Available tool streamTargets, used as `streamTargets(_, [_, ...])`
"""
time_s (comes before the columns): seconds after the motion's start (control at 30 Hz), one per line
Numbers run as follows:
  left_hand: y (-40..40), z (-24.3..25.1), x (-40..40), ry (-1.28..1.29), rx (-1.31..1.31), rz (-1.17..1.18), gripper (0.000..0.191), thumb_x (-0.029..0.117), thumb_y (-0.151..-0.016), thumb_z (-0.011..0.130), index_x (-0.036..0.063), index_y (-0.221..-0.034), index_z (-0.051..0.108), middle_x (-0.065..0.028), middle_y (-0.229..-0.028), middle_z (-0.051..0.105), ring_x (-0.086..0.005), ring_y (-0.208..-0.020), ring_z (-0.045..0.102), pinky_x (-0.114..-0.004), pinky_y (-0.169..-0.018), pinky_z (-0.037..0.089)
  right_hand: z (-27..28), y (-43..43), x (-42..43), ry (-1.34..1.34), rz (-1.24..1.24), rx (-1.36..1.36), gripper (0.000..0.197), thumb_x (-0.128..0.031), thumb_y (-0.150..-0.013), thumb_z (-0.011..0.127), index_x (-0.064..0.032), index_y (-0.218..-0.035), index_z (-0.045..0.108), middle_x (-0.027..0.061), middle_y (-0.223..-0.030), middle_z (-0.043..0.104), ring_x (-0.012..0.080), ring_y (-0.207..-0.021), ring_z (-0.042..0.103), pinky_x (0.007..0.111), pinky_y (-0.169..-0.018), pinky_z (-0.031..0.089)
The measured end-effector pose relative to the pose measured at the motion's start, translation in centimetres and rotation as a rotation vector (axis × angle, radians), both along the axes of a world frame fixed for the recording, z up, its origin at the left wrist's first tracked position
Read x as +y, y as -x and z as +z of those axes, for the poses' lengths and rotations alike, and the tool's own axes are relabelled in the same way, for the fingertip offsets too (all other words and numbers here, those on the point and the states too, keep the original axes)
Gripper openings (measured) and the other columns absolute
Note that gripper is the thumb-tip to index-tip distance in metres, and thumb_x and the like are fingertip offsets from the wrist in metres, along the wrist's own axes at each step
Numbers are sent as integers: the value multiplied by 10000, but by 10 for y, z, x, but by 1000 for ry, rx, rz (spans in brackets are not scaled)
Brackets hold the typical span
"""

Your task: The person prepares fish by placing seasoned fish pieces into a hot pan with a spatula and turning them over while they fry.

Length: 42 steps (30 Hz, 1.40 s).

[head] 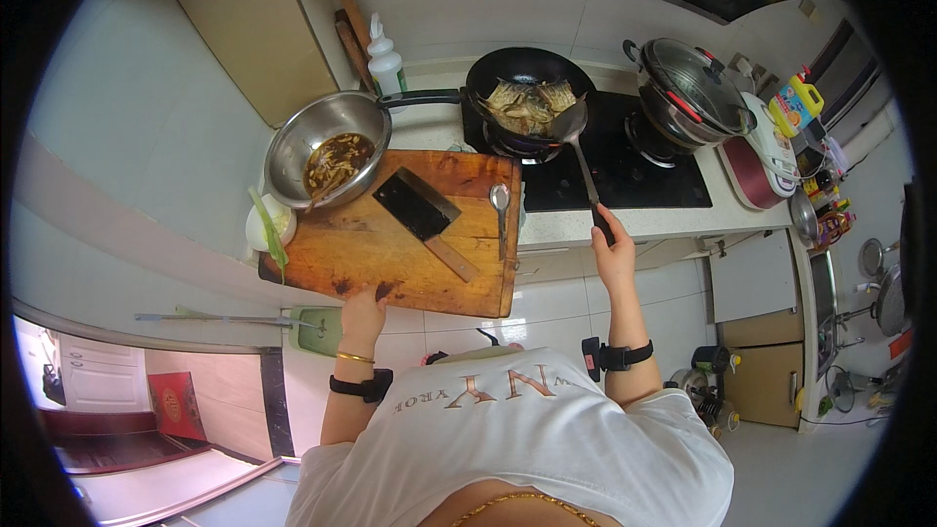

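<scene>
My right hand [615, 247] is closed around the black handle of a metal wok spatula [573, 124]. The spatula's blade rests at the right rim of a black wok [525, 62], against browned fish pieces [528, 106]. My left hand [362, 316] touches the front edge of a thick wooden cutting board [351, 249]; its fingers are partly hidden, so its grip is unclear. A cleaver [417, 205] with a wooden handle lies across the board, and a metal spoon [500, 212] lies near its right edge. A steel bowl [285, 154] of brown sauce [337, 161] stands at the back left.
The wok sits on the left burner of a black gas hob [607, 176]. A lidded steamer pot [688, 88] stands on the right burner, beside a rice cooker [758, 161]. Left of the board, a green stalk [271, 234] leans over a white bowl [256, 230]. Behind stands a white spray bottle [386, 62].
</scene>
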<state>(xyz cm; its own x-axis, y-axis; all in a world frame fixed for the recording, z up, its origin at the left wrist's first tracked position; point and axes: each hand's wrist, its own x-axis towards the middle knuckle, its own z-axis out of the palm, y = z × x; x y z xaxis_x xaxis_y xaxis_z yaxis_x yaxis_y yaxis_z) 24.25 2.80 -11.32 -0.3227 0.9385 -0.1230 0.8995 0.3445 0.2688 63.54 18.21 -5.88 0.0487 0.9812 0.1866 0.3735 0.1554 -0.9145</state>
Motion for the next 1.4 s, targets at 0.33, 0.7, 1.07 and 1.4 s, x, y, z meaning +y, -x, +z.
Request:
streamTargets(0.33, [0, 1, 1, 5, -10, -13, 284, 175, -755, 638, 0, -973, 588, -208, -915, 622, -352, -836, 612, -438, -717, 496, 1, 1, -1, 6, -6, 3, 380, -66, -837, 558, -73, -1217, 547, 150, -1145, 599, 224, -1025, 583, 284, -864, 438])
streamTargets(0.7, [0, 0, 1, 3, 14, -25, 275, 189, -760, 638, 2, -956, 592, -214, -912, 620, -356, -820, 613, -442, -708, 495, -2, 0, -1, -15, -2, -12, 380, -71, -835, 557, -77, -1215, 548, 151, -1144, 599, 229, -1023, 585, 284, -862, 438])
streamTargets(1.07, [1, -5, 0, -84, 26, -34, 254, 188, -739, 671, -6, -892, 609, -212, -783, 623, -368, -760, 612, -443, -677, 490, 5, 6, -3, 7, 18, 5, 374, -71, -840, 559, -70, -1213, 548, 132, -1130, 606, 190, -992, 583, 265, -836, 440])
streamTargets(1.4, [3, -10, -2, -94, 19, -15, 248, 185, -736, 674, 5, -894, 613, -196, -790, 628, -368, -755, 610, -444, -672, 492, 11, 24, -10, 178, 135, 323, 316, -73, -878, 523, -75, -1189, 575, 24, -797, 575, 74, -596, 493, 195, -528, 394])
